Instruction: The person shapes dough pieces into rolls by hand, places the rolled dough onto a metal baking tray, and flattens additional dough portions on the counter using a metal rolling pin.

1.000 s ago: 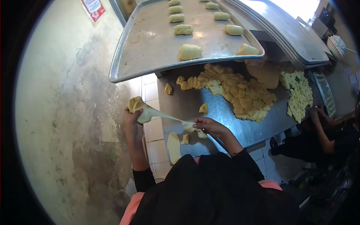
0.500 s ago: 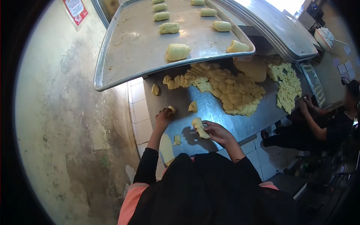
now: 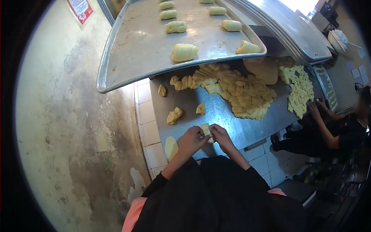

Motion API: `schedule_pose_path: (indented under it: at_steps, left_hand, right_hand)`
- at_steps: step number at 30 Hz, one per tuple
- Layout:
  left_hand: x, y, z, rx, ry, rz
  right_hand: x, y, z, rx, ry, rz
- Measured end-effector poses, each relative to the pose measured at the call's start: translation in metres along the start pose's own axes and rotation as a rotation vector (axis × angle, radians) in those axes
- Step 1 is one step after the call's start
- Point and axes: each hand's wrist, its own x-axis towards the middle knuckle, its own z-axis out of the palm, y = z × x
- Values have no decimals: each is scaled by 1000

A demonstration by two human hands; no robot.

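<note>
Both hands meet over the near part of the metal table (image 3: pixel 228 129), gripping one piece of dough (image 3: pixel 205 129) between them. My left hand (image 3: pixel 192 140) pinches its left side and my right hand (image 3: pixel 221 136) its right side; the fingers partly hide it. Beyond the hands lie a small dough lump (image 3: pixel 200 109), a larger folded lump (image 3: pixel 174 115) and another small lump (image 3: pixel 162 90). A flat, pale dough sheet (image 3: pixel 171 148) rests at the near left edge. Farther off spreads a big heap of cut dough pieces (image 3: pixel 247 92).
A large baking tray (image 3: pixel 135 50) with rolled dough pieces overhangs the far side of the table. Stacked trays (image 3: pixel 293 31) stand to its right. At the right, a co-worker (image 3: pixel 336 127) handles dough beside a second heap (image 3: pixel 299 87). A stained wall (image 3: pixel 77 116) rises at left.
My left hand has moved right and nearer, from the far-left lump to the dough in my right hand. A larger folded lump now lies where the left hand was.
</note>
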Motion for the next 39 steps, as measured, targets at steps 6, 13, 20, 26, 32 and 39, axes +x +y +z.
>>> schedule_pose_path:
  at_steps: [6,13,20,26,32,39]
  left_hand:
    - [1,-27,18,-279,145,-53]
    - [7,-49,26,-412,144,-65]
    - [10,-76,-6,-1103,31,-305]
    - [10,-116,-30,-1289,6,-293]
    - [5,-100,-45,-1546,29,-260]
    - [6,-138,-52,-1736,110,-265]
  right_hand:
    - [-4,-8,10,-100,-48,-111]
    - [-6,-7,10,-421,-93,-130]
    - [-10,-23,-7,-360,-15,-114]
    - [-14,-58,-17,-387,-33,-66]
    - [-10,-58,-26,-335,-22,-62]
    - [-8,-62,-45,-204,-11,-87]
